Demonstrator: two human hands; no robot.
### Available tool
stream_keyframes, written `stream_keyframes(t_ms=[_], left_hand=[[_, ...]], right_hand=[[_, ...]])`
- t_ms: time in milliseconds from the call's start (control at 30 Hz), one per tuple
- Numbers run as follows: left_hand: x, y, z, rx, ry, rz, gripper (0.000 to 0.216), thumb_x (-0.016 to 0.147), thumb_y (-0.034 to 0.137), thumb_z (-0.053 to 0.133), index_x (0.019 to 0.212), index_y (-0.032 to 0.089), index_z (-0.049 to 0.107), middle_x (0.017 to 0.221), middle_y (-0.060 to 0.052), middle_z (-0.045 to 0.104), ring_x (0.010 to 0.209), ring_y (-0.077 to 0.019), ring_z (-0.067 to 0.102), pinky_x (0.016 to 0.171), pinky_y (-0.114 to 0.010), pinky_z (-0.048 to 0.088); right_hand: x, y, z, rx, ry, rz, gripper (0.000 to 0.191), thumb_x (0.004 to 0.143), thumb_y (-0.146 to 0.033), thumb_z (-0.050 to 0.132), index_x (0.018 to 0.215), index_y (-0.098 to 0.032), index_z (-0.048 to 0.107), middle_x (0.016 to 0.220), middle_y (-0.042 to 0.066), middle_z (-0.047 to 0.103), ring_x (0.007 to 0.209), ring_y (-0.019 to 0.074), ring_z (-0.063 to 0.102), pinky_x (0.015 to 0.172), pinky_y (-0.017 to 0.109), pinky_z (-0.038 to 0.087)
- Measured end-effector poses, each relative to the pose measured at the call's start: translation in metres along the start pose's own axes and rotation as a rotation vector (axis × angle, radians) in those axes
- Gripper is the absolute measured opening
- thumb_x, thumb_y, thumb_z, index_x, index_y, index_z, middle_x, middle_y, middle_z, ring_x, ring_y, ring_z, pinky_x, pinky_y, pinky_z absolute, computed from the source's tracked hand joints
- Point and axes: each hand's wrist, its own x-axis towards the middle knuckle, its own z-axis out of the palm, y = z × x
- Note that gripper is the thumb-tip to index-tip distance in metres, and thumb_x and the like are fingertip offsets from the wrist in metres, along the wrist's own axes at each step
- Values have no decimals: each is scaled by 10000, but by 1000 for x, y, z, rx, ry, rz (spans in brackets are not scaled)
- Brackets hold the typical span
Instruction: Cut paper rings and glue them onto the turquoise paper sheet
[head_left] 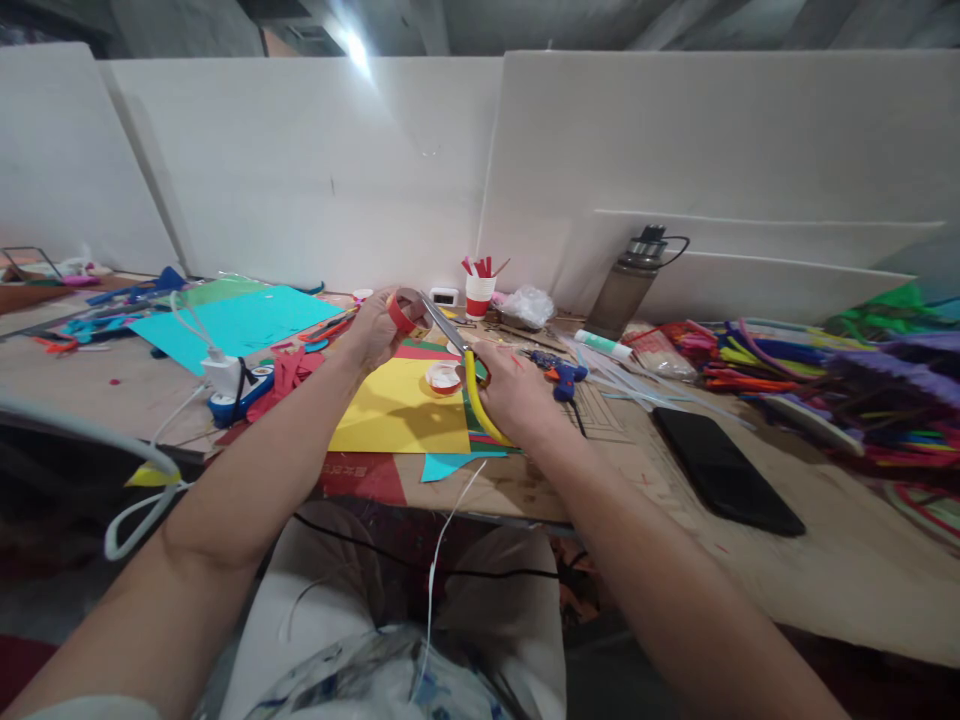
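My left hand (375, 330) is closed round a roll of red tape (407, 312), held up above the table. My right hand (510, 392) grips yellow-handled scissors (456, 352); their blades point up and left, and the tips reach the tape roll. Below both hands lies a yellow paper sheet (397, 410) on top of red and green sheets. A second small tape roll (443, 377) rests on the yellow sheet between my hands.
A blue glue gun (559, 372), a black phone (726, 472), a grey bottle (628, 282), a red-white cup of sticks (478, 290), cyan paper (240, 322), a white charger on a power strip (225, 380) and a pile of pipe cleaners (825, 385) lie around.
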Motion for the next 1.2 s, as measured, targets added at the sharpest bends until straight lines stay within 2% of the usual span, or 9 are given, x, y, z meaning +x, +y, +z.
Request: stream_keyframes(t_ms=[167,367,600,867,1100,1200], left_hand=[[3,-3,-4,12,31,-49,196,715,223,770,664,148,596,586,8,588,509,-74,563,460,-174,422],[6,0,-4,-6,113,-11,239,765,289,760,673,160,582,595,11,597,485,-68,548,452,-178,411],[-1,0,5,-36,4,-41,229,739,256,778,659,142,596,596,6,568,524,-70,530,510,-191,436],[-1,-2,4,-50,-30,-25,179,772,229,731,672,144,610,619,6,581,531,-62,526,511,-182,435],[0,-2,2,1,-5,-88,217,791,250,720,661,138,588,603,7,574,505,-60,525,482,-172,414],[2,-3,1,-22,52,-40,179,758,246,748,719,148,604,647,11,597,533,-74,562,495,-185,433]], right_hand=[[1,0,2,-24,-5,16,439,967,-378,425,1324,-180,589,1067,133,718,949,267,648,805,343,447],[1,1,4,-31,-8,30,434,966,-364,426,1325,-181,588,1085,135,714,970,269,647,815,347,454],[-2,-2,0,-25,21,44,420,941,-418,474,1290,-217,593,1194,137,665,1016,287,633,778,353,468],[0,-4,-3,-7,6,37,396,955,-397,447,1269,-210,600,1140,130,685,1008,275,628,751,329,445],[0,-3,-3,-11,-15,47,399,964,-401,421,1258,-202,604,1036,126,711,912,263,635,695,309,410],[1,-3,-1,-17,-22,62,392,960,-416,418,1222,-204,618,1007,125,713,888,266,635,664,306,394]])
